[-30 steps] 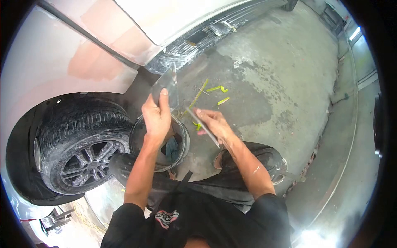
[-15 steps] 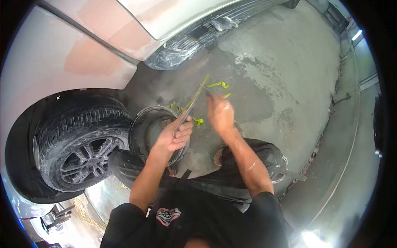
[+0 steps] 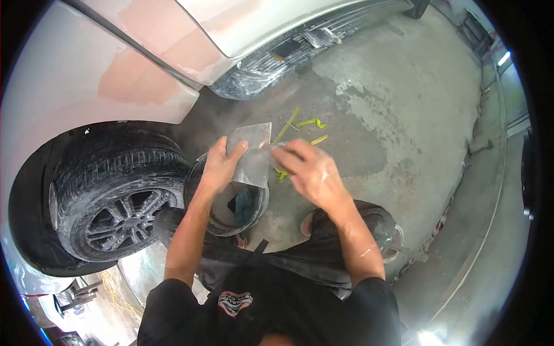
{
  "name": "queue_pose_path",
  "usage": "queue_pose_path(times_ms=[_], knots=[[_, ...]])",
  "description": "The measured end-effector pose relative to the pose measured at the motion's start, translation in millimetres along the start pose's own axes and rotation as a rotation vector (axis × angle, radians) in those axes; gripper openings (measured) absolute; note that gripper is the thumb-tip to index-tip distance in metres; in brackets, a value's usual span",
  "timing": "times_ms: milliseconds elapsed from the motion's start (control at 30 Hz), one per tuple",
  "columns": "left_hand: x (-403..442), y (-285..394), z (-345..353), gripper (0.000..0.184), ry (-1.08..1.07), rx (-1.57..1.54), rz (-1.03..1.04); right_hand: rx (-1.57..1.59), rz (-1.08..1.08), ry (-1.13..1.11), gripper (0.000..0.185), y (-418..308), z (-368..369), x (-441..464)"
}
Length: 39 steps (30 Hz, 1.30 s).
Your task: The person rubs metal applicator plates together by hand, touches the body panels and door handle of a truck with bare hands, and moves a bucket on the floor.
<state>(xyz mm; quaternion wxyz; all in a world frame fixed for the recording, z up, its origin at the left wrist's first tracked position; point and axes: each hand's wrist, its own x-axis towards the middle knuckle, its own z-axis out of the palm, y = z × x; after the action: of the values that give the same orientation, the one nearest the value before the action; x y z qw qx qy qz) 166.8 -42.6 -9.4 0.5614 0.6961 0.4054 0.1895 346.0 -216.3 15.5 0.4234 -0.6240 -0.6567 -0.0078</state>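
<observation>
Turned face-on since the earlier frame, the clear sheet [image 3: 254, 157] sits at centre frame above the bucket [image 3: 266, 204], pinched by the left hand [image 3: 218, 169], the curled right hand [image 3: 321, 177] near its edge, grip unclear.

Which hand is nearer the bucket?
Left. The left hand holds the clear sheet, seemingly over the bucket; the right hand is beyond its right side.

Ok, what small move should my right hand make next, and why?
I'd probably draw the right hand lightly down the right edge of the clear rectangular sheet. The left hand grips its opposite side, the right fingers are beside that edge, and the round dark bucket sits partly beneath. Blur hides what they hold.
</observation>
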Motion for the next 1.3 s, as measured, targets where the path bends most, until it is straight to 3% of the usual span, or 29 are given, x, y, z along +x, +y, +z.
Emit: queue_pose_path(times_ms=[33, 133, 167, 267, 400, 500, 600, 633, 733, 767, 867, 900, 1000, 1133, 1167, 1300], knots=[[-1.9, 5.3, 2.7, 0.033, -0.031, -0.055, -0.011, 0.039, -0.061, 0.036, 0.037, 1.9, 8.5, -1.3], [-12.6, 9.8, 7.1, 0.032, -0.153, -0.074, -0.033, -0.109, 0.221, 0.023, 0.032, 36.8, 18.4, -8.9], [-15.6, 10.6, 6.6, 0.031, -0.196, -0.056, -0.030, -0.132, 0.268, 0.172, 0.023, 48.3, 21.6, -8.5], [-23.1, 4.3, 1.3, 0.031, -0.050, 0.113, 0.117, 0.271, 0.659, 0.303, 0.023, 44.9, 4.6, -0.9], [-46.4, -18.7, 15.4, 0.023, 0.065, 0.210, 0.309, 1.016, 0.988, 0.483, 0.044, 40.2, 0.3, 5.9], [-61.7, -24.8, 36.4, 0.023, 0.052, 0.208, 0.464, 0.987, 1.172, 0.405, 0.054, 49.5, 15.4, -0.1], [-50.4, -13.7, 36.3, 0.024, 0.158, 0.306, 0.422, 0.763, 1.361, -0.001, 0.055, 33.9, 22.0, -8.8], [-34.3, -26.6, 30.6, 0.025, 0.206, 0.421, 0.387, 0.789, 1.284, -0.187, 0.049, 17.3, 4.6, -2.5], [-6.1, -32.4, 26.7, 0.026, 0.291, -0.053, 0.270, 0.723, 0.960, -0.002, 0.043, 22.9, 13.1, -27.1], [-6.7, -24.0, 28.7, 0.024, 0.262, -0.369, 0.132, 0.642, 0.822, 0.169, 0.033, 41.6, 29.1, -37.2], [-10.9, -17.3, 17.2, 0.021, -0.057, -1.138, -0.374, 0.170, 0.379, 0.342, 0.025, 13.7, 17.0, -19.2], [-12.7, -17.7, 14.7, 0.017, -0.333, -1.630, -0.583, 0.034, 0.197, 0.295, 0.026, 10.0, 20.9, -17.4], [-35.4, -14.9, 30.7, 0.019, -0.575, -2.113, -0.830, -0.099, -0.024, 0.066, 0.043, 5.5, 37.4, -20.2], [-63.1, -0.2, 39.8, 0.018, -0.708, -2.145, -0.832, -0.250, 0.169, 0.087, 0.039, 18.7, 38.3, -17.3], [-67.4, -0.3, 36.9, 0.018, -0.725, -2.117, -0.806, -0.279, 0.225, 0.082, 0.025, 18.7, 32.8, -15.7], [-75.4, -16.3, 18.2, 0.017, -0.724, -2.067, -0.680, -0.045, 0.195, -0.125, 0.013, 28.2, -1.2, -20.4]])
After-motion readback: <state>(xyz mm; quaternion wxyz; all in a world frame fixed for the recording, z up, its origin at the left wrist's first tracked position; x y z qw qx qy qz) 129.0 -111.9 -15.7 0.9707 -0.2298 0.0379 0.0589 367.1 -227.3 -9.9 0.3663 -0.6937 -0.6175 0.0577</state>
